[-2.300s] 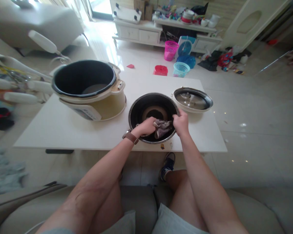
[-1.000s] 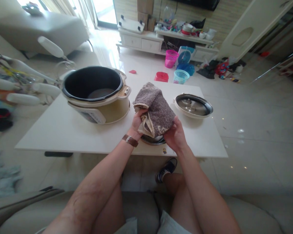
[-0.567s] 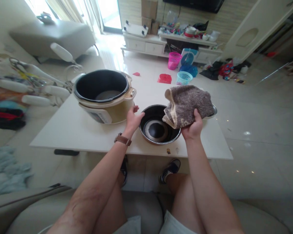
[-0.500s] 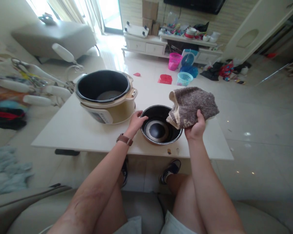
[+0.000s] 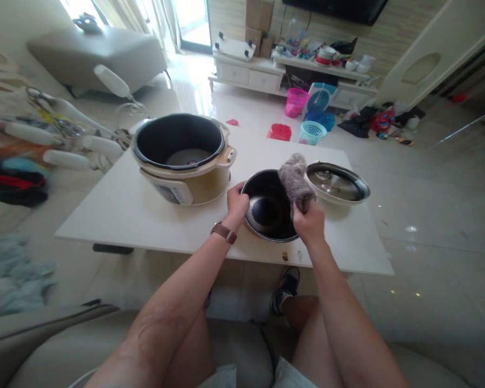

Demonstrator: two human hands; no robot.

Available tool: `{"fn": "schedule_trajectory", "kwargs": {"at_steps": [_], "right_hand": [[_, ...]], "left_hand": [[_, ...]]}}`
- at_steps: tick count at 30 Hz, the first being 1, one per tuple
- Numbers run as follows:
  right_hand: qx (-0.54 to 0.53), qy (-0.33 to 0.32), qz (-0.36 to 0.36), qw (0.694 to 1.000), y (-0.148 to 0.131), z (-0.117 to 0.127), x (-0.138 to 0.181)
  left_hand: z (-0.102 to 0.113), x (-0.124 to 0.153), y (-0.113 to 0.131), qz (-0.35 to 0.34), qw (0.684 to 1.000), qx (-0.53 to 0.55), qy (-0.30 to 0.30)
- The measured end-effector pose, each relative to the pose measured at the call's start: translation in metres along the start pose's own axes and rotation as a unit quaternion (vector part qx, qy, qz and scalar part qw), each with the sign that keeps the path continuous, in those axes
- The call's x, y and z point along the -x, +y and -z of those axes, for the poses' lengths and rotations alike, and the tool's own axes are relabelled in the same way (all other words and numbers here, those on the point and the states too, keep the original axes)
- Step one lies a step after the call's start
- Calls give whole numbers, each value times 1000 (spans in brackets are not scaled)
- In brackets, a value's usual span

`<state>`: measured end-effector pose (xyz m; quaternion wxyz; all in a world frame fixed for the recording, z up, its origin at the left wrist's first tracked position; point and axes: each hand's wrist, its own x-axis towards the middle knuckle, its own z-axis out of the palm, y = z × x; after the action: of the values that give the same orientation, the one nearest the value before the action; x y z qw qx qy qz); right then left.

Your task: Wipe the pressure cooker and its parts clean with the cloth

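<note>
My left hand (image 5: 237, 200), with a brown watch on its wrist, grips the left rim of a black inner pot (image 5: 267, 207) and tips it toward me on the white table (image 5: 153, 215). My right hand (image 5: 309, 222) is closed on a grey-brown cloth (image 5: 293, 180), which lies over the pot's right rim. A cream rice cooker body (image 5: 184, 161) stands open just left of the pot. A round metal lid (image 5: 337, 183) lies flat to the pot's right.
White-handled tools and scissors (image 5: 64, 134) lie in a heap past the table's left end. On the floor beyond stand a pink basket (image 5: 295, 102), a blue basket (image 5: 311, 132) and a red dish (image 5: 278, 131). My knees and a shoe (image 5: 285, 285) are under the near edge.
My right hand has brought the cloth down from the air onto the pot's right rim. My left hand has closed on the left rim, and the pot has tilted.
</note>
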<state>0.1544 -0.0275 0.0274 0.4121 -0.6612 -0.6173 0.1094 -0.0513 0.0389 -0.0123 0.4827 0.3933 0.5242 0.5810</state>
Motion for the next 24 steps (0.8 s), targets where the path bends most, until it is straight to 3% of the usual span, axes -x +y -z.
{"fn": "schedule_trajectory", "kwargs": {"at_steps": [3,7,10,14,19,24], "right_hand": [[56,-141,19,988,-13,-18,3],[128,-268,-44,954,-22,-38,4],[155,-300,-61,939,-18,-51,3],[134,-323,-22,937,-14,-64,3],[145,-454,62,877,-27,-61,5],[233,-456,0,859,-32,-44,1]], "left_hand": [[-3,6,5,-21,1000,1,4],[-4,19,15,-53,998,-23,-29],[-4,29,23,-70,996,-32,-53],[-3,37,29,-84,993,-24,-73],[6,31,29,-93,995,-19,-43],[14,23,31,-106,993,-22,-41]]}}
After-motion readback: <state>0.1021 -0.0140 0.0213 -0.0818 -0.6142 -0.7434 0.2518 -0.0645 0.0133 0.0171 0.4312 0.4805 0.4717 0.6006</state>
